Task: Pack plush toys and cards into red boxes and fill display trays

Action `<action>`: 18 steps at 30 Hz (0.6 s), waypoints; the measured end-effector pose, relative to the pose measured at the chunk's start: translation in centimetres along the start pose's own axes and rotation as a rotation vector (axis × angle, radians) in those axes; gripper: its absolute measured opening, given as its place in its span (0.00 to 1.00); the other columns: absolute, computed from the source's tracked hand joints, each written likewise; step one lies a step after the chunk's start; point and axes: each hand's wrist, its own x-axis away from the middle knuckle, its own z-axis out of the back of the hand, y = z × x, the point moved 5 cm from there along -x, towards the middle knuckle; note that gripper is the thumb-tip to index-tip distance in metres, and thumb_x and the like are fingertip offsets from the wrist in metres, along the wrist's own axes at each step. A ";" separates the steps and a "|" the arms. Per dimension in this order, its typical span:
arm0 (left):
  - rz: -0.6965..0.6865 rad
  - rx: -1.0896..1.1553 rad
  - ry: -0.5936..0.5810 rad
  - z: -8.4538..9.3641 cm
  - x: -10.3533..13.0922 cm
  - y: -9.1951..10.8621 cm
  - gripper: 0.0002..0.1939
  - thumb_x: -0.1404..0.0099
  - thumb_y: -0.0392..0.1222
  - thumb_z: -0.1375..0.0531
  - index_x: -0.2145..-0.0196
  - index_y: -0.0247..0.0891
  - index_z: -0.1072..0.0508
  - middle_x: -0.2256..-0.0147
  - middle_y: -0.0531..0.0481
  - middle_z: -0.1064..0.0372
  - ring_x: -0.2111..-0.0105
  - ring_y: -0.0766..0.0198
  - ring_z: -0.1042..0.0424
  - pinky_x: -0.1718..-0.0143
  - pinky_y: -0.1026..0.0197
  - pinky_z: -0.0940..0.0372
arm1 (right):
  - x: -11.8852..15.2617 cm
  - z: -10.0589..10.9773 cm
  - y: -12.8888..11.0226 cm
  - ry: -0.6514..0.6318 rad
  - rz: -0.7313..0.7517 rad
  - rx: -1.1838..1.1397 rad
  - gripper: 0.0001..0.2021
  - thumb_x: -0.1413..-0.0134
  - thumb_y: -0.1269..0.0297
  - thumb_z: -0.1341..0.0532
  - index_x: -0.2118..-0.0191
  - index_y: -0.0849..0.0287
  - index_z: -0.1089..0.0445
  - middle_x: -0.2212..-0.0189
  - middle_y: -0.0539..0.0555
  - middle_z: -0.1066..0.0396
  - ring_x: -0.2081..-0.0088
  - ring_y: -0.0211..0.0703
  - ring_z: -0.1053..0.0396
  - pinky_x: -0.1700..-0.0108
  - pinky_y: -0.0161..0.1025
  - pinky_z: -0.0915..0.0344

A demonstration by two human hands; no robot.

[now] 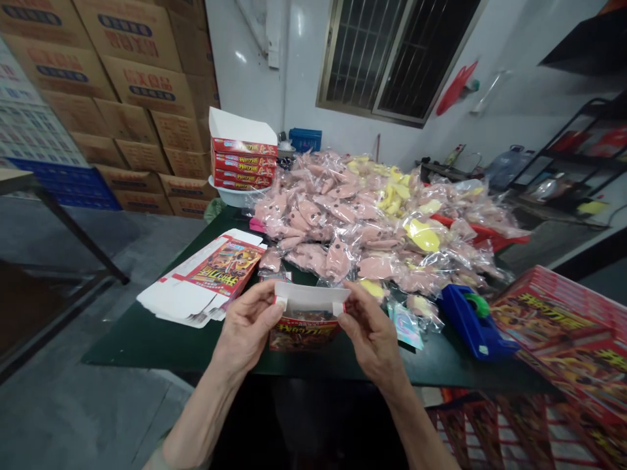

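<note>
Between my hands stands a red printed cardboard box, its white-lined top flap raised and its mouth facing up. My left hand pinches the box's left top corner at the small side flap. At the right top corner, my right hand grips the other side flap with thumb and fingers. Something lies inside the box, too shadowed to make out. Just beyond the box is a large heap of pink and yellow toys in clear bags. Left of my hands lies a stack of flattened printed boxes.
A blue tape dispenser sits on the right of the green table, beside stacked red boxes. Further red boxes stand on a white basin at the back left. Brown cartons line the wall.
</note>
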 end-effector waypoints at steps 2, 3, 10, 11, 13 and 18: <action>-0.025 0.007 -0.038 -0.1 0.0 0.5 0.07 0.49 0.37 0.33 0.69 0.37 0.24 0.68 0.48 0.28 0.69 0.64 0.29 0.66 0.64 0.33 | -0.1 0.0 -0.7 -0.021 0.083 0.071 0.14 0.42 0.73 0.45 0.53 0.51 0.34 0.61 0.51 0.34 0.60 0.37 0.33 0.59 0.36 0.35; -0.063 0.021 -0.048 0.0 0.0 0.8 0.05 0.49 0.36 0.33 0.73 0.37 0.25 0.67 0.49 0.29 0.68 0.64 0.29 0.66 0.64 0.33 | 0.0 0.1 -1.0 -0.003 0.131 0.099 0.12 0.42 0.74 0.45 0.56 0.52 0.32 0.61 0.51 0.34 0.59 0.38 0.33 0.58 0.36 0.36; -0.142 0.045 -0.160 -0.1 0.3 0.6 0.07 0.43 0.43 0.39 0.70 0.36 0.26 0.60 0.43 0.31 0.57 0.55 0.31 0.59 0.57 0.34 | 0.9 0.6 -2.1 -0.087 0.104 0.131 0.14 0.43 0.70 0.43 0.51 0.54 0.33 0.51 0.56 0.34 0.48 0.45 0.36 0.49 0.43 0.37; -0.135 0.018 -0.174 -0.2 0.4 0.6 0.08 0.42 0.45 0.39 0.70 0.36 0.27 0.59 0.42 0.31 0.57 0.54 0.31 0.60 0.57 0.34 | 0.9 0.6 -2.1 -0.072 0.090 0.125 0.13 0.44 0.68 0.42 0.52 0.54 0.33 0.52 0.56 0.33 0.49 0.45 0.35 0.49 0.43 0.36; -0.139 -0.095 -0.159 -0.4 0.6 0.8 0.07 0.44 0.42 0.37 0.69 0.38 0.30 0.60 0.45 0.30 0.59 0.58 0.30 0.62 0.60 0.34 | 1.0 0.6 -2.3 0.012 0.077 0.130 0.10 0.44 0.68 0.42 0.55 0.54 0.31 0.55 0.55 0.30 0.52 0.43 0.32 0.52 0.40 0.35; -0.226 -0.300 -0.117 -0.8 0.8 1.0 0.08 0.44 0.36 0.37 0.66 0.38 0.30 0.62 0.46 0.31 0.60 0.62 0.30 0.64 0.65 0.34 | 1.0 -0.3 -2.7 0.112 0.039 0.201 0.08 0.44 0.69 0.42 0.58 0.55 0.32 0.60 0.53 0.29 0.59 0.40 0.30 0.61 0.35 0.32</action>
